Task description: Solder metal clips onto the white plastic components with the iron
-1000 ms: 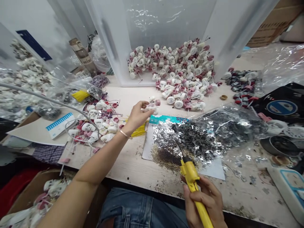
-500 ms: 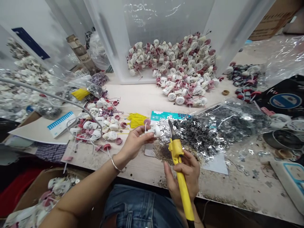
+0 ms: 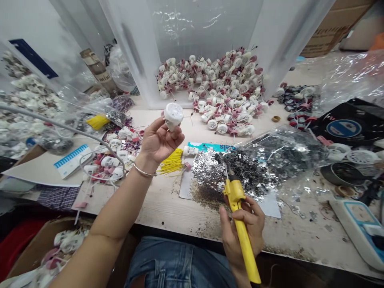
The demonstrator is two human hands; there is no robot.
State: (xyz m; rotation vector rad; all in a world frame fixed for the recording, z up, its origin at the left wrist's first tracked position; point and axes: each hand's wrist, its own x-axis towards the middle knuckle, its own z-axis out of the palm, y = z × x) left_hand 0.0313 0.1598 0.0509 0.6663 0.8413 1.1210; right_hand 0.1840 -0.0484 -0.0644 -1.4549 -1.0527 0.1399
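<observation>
My left hand (image 3: 163,140) is raised above the table, its fingers closed round a white plastic part with a round, disc-like face (image 3: 174,113). In my right hand (image 3: 244,228) is a yellow-handled soldering iron (image 3: 243,236), its metal tip pointing up and away over a heap of small silver and dark metal pieces (image 3: 210,168). A white cylindrical part (image 3: 190,151), with a pink piece (image 3: 187,165) close by, lies near the bundle of yellow wires (image 3: 171,162). More white and pink parts (image 3: 109,161) lie left of the wires.
A translucent bin (image 3: 141,72) lies on its side at the back, white and pink parts spilling from its mouth. A grey cable (image 3: 57,118) crosses the left side. Right are a plastic bag of metal pieces (image 3: 288,154) and a white-and-blue device (image 3: 357,228).
My left hand has risen up and left, now with the round-faced part. The white cylindrical part lies on the table near where that hand was. The soldering iron has shifted right and down.
</observation>
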